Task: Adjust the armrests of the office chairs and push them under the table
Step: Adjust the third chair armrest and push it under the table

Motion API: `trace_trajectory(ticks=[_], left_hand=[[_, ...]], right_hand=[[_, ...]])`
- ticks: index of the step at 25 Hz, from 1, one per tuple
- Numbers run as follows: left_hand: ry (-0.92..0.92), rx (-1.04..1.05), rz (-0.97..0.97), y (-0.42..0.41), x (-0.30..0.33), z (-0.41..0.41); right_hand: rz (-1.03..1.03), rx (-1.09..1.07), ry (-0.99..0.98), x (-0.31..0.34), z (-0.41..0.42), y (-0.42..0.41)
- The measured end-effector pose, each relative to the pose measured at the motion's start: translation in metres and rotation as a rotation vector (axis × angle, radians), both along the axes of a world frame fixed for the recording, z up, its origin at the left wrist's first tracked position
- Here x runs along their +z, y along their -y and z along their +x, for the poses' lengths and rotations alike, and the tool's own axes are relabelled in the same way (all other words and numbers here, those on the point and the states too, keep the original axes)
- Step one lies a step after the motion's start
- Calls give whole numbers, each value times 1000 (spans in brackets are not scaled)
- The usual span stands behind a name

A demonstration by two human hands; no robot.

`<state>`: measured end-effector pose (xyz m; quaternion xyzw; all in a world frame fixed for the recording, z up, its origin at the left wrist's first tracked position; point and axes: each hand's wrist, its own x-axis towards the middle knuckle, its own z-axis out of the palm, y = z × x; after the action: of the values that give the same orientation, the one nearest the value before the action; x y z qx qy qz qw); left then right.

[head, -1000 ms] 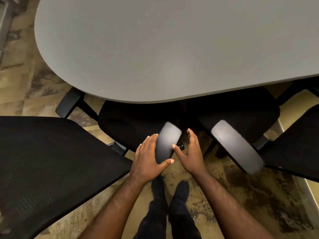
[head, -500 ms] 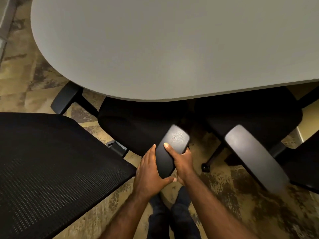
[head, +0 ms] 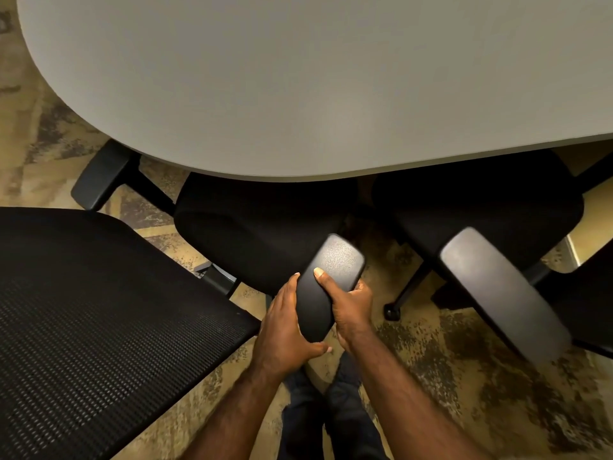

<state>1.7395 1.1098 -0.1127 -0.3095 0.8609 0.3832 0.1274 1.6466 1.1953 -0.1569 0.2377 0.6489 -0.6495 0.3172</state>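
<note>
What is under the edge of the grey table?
Under the grey table, the front parts of two black seats go into shadow. Part of another armrest shows at its left edge. The table covers whatever lies further in, including the table's own legs.

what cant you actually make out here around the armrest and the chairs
Head view only:
- Right hand fingers: curled under the armrest pad, hidden by it; any lever there unseen.
- Chair seat front: covered by the table.
- Second chair's armrest: motion-blurred.
- Mesh backrest: cut off by the left edge.
- Left hand: palm side hidden against the pad.
</note>
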Motion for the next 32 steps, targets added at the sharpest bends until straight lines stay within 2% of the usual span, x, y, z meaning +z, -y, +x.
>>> trace_trajectory(ticks=[15, 21, 27, 32], left_hand=[[47, -8, 22, 4, -61, 3], [48, -48, -31, 4, -71, 2], [76, -65, -76, 4, -48, -3], [21, -27, -86, 6, -1, -7]], right_hand=[[13, -23, 35, -55, 8, 3], [-13, -30, 45, -61, 8, 3], [-66, -71, 26, -35, 3, -6], [4, -52, -59, 9, -5, -17]])
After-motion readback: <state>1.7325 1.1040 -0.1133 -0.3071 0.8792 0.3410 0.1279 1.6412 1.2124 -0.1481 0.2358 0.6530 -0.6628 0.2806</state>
